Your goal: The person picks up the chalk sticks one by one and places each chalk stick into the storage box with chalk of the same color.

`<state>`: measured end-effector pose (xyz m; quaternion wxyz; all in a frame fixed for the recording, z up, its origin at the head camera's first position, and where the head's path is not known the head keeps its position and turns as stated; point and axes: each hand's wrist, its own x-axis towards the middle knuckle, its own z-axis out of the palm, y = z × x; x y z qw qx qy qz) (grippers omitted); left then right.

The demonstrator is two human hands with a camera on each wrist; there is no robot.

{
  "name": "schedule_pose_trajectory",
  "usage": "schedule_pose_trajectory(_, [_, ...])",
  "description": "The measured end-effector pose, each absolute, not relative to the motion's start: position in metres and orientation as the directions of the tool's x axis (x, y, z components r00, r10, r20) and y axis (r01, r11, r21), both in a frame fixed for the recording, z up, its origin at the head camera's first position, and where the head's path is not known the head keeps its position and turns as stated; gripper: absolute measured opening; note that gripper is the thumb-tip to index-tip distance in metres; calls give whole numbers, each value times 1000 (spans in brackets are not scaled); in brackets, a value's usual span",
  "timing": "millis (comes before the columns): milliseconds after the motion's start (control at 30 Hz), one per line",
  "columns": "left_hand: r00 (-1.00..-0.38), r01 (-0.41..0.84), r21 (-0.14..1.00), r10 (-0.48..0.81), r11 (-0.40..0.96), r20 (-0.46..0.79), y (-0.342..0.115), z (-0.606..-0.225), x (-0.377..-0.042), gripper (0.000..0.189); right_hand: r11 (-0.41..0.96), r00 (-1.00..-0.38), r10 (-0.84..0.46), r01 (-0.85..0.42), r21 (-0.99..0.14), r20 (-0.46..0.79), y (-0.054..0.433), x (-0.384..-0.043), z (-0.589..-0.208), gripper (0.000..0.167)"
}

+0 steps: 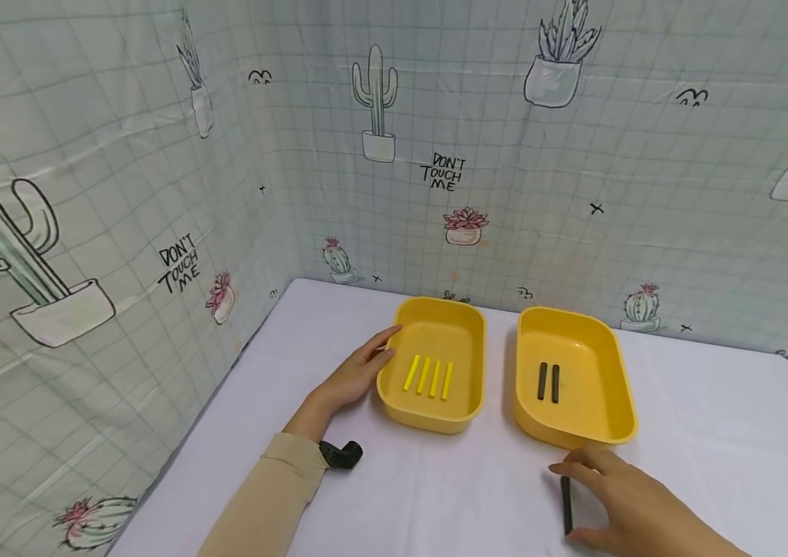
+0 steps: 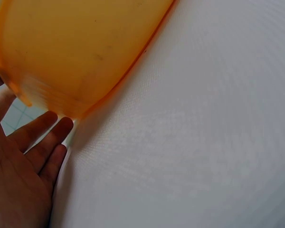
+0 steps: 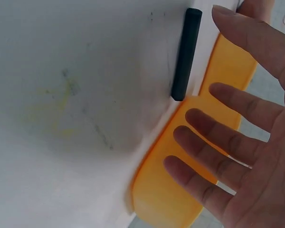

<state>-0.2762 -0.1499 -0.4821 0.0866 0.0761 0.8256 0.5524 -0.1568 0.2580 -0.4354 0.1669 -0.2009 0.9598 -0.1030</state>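
In the head view my left hand (image 1: 359,371) touches the left side of a yellow tray (image 1: 428,424), its fingers extended along the wall and rim. Inside that tray lie several thin yellow sticks (image 1: 423,376) side by side. My right hand (image 1: 619,495) is over the table in front of a second yellow tray (image 1: 561,435), thumb and fingers spread around a black crayon-like stick (image 1: 567,507). The right wrist view shows this black stick (image 3: 186,54) on the white surface, apart from the spread fingers. Two similar black sticks (image 1: 543,381) lie in the right tray.
White cloth (image 1: 449,495) covers the table. Behind and to the left stand fabric walls (image 1: 324,201) printed with cacti. A black band (image 1: 341,455) circles the left wrist. Faint yellow and dark smudges (image 3: 69,97) mark the cloth in the right wrist view.
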Motion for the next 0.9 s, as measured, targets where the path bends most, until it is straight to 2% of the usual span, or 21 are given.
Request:
schedule_pose_trajectory(333, [-973, 23, 921, 222, 389, -69, -148, -484, -278, 46, 884, -848, -458, -400, -242, -268, 264, -155, -442, 70])
schedule_pose_trajectory(533, [-972, 20, 919, 222, 394, -74, -147, -482, -280, 46, 896, -853, -429, -359, -262, -296, 262, -155, -442, 76])
schedule_pose_trajectory(900, [-973, 12, 914, 214, 405, -82, -152, -483, -278, 46, 925, -871, -361, -289, -248, -334, 253, -155, -443, 71])
